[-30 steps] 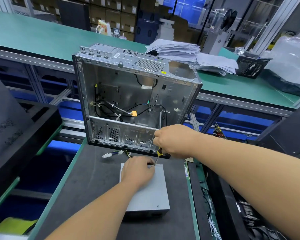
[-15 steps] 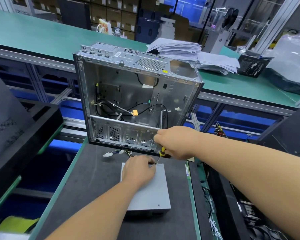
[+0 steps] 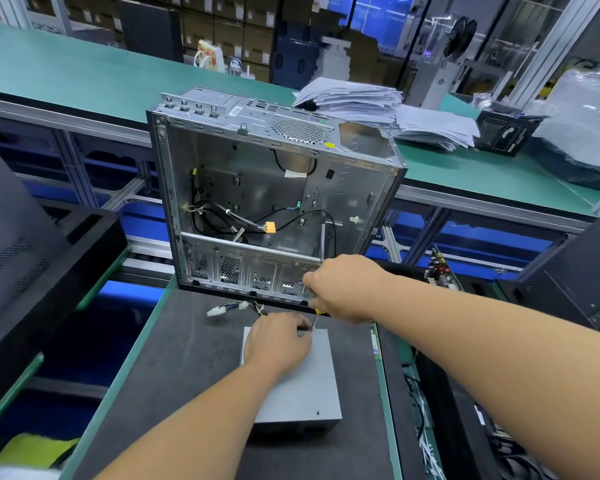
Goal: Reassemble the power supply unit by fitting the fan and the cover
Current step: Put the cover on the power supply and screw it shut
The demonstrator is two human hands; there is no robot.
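While both hands are working at the lower centre of the frame, these lines are running from largest thing to smallest.

Computer case: standing upright on its edge at frame centre, open side facing the camera; bare stamped steel, perforated vents, loose black cables inside.

Work mat: lying dark, matte and faintly scuffed under everything.

Power supply unit: lying flat below the case, cover already on; smooth grey sheet-metal box, long axis running toward the camera, wire bundle trailing from its far left corner.

Left hand: pressing palm-down on the far end, fingers curled beside the screw spot.

Right hand: closing around the handle, sitting just above and right.

Screwdriver: slanting down-left, yellow handle, thin steel shaft, tip seeming to meet the far right corner; the screw itself is too small to tell.
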